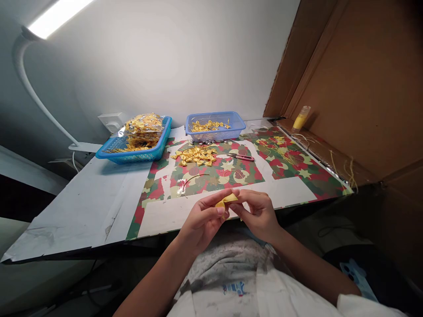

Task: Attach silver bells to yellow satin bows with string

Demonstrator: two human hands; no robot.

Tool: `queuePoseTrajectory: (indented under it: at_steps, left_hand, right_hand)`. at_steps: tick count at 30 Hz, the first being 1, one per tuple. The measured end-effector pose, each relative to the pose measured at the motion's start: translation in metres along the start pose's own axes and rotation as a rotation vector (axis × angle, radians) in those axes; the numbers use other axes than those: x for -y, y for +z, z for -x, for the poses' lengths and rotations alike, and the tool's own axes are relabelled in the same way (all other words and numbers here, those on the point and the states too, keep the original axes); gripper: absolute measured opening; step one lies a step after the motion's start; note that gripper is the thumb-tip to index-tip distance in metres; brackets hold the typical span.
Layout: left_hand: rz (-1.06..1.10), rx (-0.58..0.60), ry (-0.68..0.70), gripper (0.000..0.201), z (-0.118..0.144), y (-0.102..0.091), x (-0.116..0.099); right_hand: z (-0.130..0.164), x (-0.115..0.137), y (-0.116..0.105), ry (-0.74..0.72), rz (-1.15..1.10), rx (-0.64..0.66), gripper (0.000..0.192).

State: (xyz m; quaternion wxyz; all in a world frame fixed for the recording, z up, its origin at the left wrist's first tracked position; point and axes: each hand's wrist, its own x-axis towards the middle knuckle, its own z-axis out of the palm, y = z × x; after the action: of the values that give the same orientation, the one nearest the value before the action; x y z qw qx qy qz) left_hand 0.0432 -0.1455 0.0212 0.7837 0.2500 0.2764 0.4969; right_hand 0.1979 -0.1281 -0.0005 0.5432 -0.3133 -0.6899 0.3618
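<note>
Both hands meet just in front of the table's near edge, pinching one small yellow ribbon bow (pixel 227 200) between them. My left hand (pixel 203 220) grips its left side with thumb and fingers. My right hand (pixel 259 213) holds the right side. Further back on the patterned mat lies a pile of finished yellow bows (pixel 195 156).
A blue basket (pixel 139 154) with bagged yellow pieces stands at the back left, a pale blue basket (pixel 214 127) with more bows at the back centre. Red-handled snips (pixel 242 156) lie on the mat. A yellow bottle (pixel 301 118) and loose thread sit by the cardboard wall on the right. A lamp arm (pixel 36 94) curves at left.
</note>
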Motion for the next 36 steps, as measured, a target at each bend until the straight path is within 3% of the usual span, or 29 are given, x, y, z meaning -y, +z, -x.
queuePoseTrajectory:
  at_steps: [6, 16, 24, 30, 36]
  left_hand:
    - [-0.023, -0.071, -0.005, 0.024, -0.001, -0.001, -0.002]
    - [0.003, -0.135, -0.041, 0.029, -0.001, -0.004, 0.000]
    - [0.004, -0.173, -0.020, 0.029, -0.005, -0.005, 0.002]
    - [-0.064, -0.248, 0.177, 0.031, -0.017, -0.017, 0.010]
    - [-0.307, -0.237, 0.352, 0.015, -0.019, -0.028, 0.013]
  right_hand:
    - [0.000, 0.000, 0.001, 0.023, 0.015, -0.017, 0.013]
    - [0.000, -0.006, 0.001, 0.053, -0.069, 0.052, 0.013]
    - [0.002, -0.018, 0.006, 0.080, -0.063, 0.032, 0.017]
    - [-0.004, -0.029, 0.012, 0.161, -0.077, -0.024, 0.018]
    - [-0.007, -0.032, 0.012, 0.269, -0.193, 0.011, 0.019]
